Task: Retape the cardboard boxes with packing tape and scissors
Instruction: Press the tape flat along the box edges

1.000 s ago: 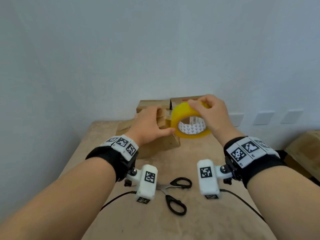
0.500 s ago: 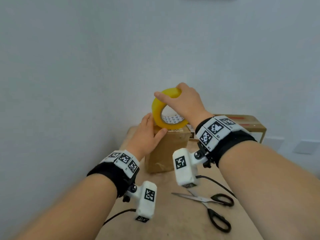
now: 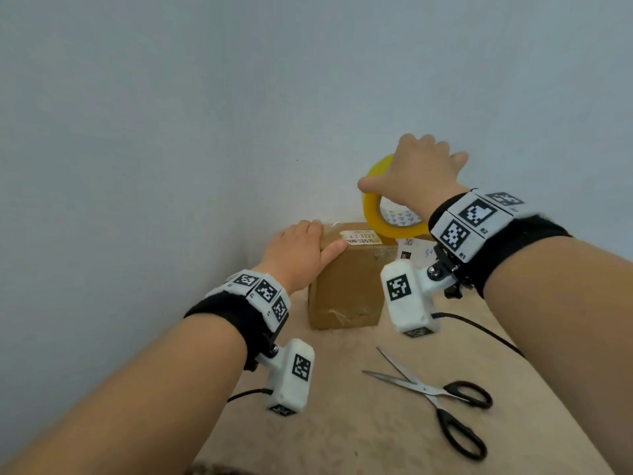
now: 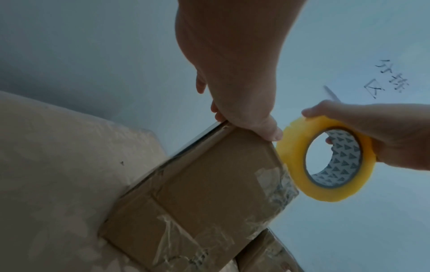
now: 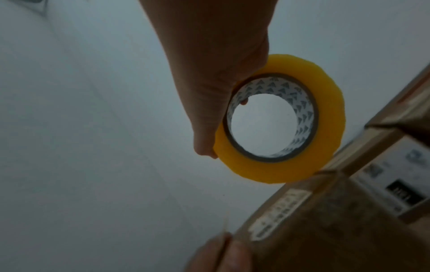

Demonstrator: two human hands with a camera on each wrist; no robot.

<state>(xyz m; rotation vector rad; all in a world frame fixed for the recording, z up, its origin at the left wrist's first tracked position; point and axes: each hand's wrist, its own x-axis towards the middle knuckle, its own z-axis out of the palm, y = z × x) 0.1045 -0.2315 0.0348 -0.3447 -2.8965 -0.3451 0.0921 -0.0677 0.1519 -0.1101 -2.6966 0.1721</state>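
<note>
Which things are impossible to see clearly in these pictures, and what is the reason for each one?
- Right hand fingers: head view, behind the tape roll.
- Stretched tape strip, if any: too transparent in all views.
- Label text on the box: head view too small, right wrist view blurred.
- Second box: right wrist view, cut off by the edge; head view, hidden by the right wrist.
- Left hand fingertips: head view, beyond the box's top.

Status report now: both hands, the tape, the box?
Left hand pressing on box top. Right hand grips yellow tape roll, raised past box. Scissors open on table, untouched. Nothing blocking.
</note>
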